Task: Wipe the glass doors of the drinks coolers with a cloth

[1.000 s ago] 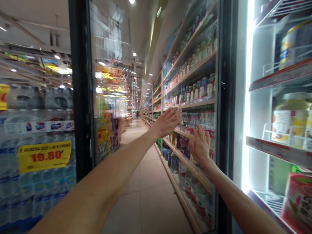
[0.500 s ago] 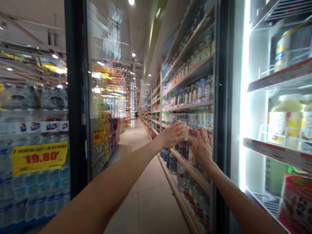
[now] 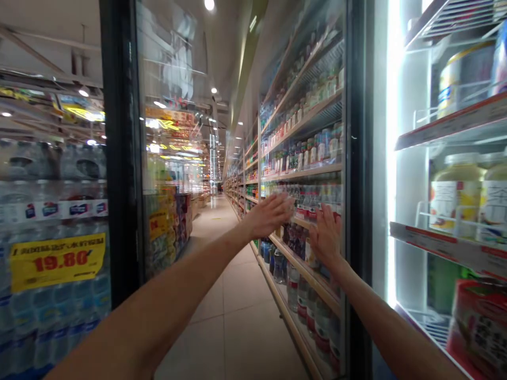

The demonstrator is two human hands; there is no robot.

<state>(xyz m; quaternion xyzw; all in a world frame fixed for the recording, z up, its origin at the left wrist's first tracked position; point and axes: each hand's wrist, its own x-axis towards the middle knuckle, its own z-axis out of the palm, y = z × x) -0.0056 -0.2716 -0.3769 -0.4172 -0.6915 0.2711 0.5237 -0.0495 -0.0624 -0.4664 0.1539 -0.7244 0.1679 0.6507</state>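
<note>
The glass door [image 3: 237, 158] stands upright and open, its tall clear pane [image 3: 225, 132] held in a dark frame [image 3: 119, 158] and glossy toward the top left corner. At mid-height, nearer the pane's right edge than its left, is a small whitish piece [image 3: 290, 203], perhaps tissue; its outline is blurred.

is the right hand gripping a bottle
No, the right hand is raised with its fingers stretched out, not wrapped around anything.

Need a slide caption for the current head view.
Left hand and right hand raised at a black-framed glass door, beside lit cooler shelves.
</note>
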